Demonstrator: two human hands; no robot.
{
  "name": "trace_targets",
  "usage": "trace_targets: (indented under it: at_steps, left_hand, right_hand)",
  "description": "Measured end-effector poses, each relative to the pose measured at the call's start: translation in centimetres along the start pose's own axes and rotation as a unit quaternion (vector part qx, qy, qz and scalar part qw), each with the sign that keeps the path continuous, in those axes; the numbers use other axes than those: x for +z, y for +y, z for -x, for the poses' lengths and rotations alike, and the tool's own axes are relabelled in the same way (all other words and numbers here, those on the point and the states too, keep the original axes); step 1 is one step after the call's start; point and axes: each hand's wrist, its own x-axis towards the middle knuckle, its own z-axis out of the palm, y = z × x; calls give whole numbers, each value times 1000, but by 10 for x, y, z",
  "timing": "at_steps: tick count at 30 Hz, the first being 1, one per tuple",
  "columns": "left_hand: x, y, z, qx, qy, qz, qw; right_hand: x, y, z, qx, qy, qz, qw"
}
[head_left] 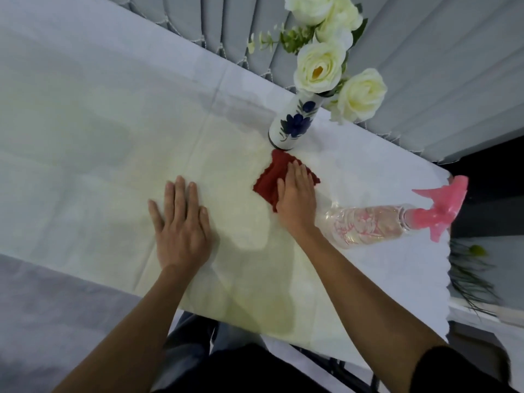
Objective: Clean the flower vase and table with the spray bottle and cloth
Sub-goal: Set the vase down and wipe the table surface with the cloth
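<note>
pale cloth covers the table (85, 114), where the left hand (181, 222) lies flat and open, holding nothing, while the right hand (296, 194) presses its open palm on the red cloth (270, 173), a soft, limp rag best worked under a flat hand, touching the foot of the vase. further right, the white ceramic flower vase (293, 120), painted with blue blooms and top-heavy with cream roses (320, 66), looks breakable and is best held round its body; the clear spray bottle (365, 225) with its pink trigger head looks light and stands by the right wrist.

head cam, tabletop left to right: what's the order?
left hand flat on the table → red cloth → right hand pressing on it → spray bottle, pink trigger head rightmost.
</note>
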Motion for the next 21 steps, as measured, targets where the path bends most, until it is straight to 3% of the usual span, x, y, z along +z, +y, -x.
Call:
trace_targets:
  at_steps: [2, 6, 7, 9, 13, 15, 21]
  left_hand:
    - [2, 0, 0, -1, 1, -4, 1000]
    - [3, -5, -1, 6, -2, -11, 1000]
    - [2, -7, -2, 13, -3, 0, 1000]
    - [-1, -11, -4, 16, -4, 33, 999]
    - [-9, -33, 3, -113, 20, 65, 991]
    - [-10, -45, 10, -124, 25, 49, 991]
    - [-11, -51, 17, -117, 40, 42, 991]
  right_hand:
    - [4, -46, -3, 33, -18, -35, 999]
    - [14, -87, 13, -233, -65, -42, 969]
    - [13, -86, 1, -266, -71, -33, 961]
    - [12, -86, -35, -242, -61, -28, 968]
    - [14, -112, -90, -95, -55, -38, 993]
    - [20, -135, -80, -77, -49, -58, 994]
    - [27, -138, 65, -297, -88, -119, 943]
